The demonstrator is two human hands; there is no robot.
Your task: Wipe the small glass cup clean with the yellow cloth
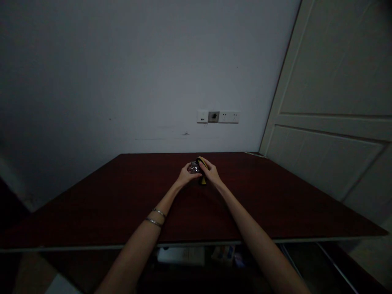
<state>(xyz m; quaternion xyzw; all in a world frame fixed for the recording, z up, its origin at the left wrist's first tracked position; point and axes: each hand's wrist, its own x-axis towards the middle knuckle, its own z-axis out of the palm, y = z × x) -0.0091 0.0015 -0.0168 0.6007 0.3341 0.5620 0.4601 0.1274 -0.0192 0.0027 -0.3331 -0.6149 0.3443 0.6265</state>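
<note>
At the middle of the dark tabletop, my left hand [185, 175] wraps around a small transparent glass jar [194, 167]. My right hand [210, 172] presses a yellow and black cloth [202, 180] against the jar's right side. The cloth hangs down below my fingers. The two hands nearly meet around the jar, and they hide most of it. The dim light makes the jar's exact shape hard to tell.
The dark red wooden table [92, 208] meets a white wall with a socket panel [218, 117]. A white panelled door [324, 139] stands at the right. Boxes [180, 256] sit on a shelf below the table's front edge.
</note>
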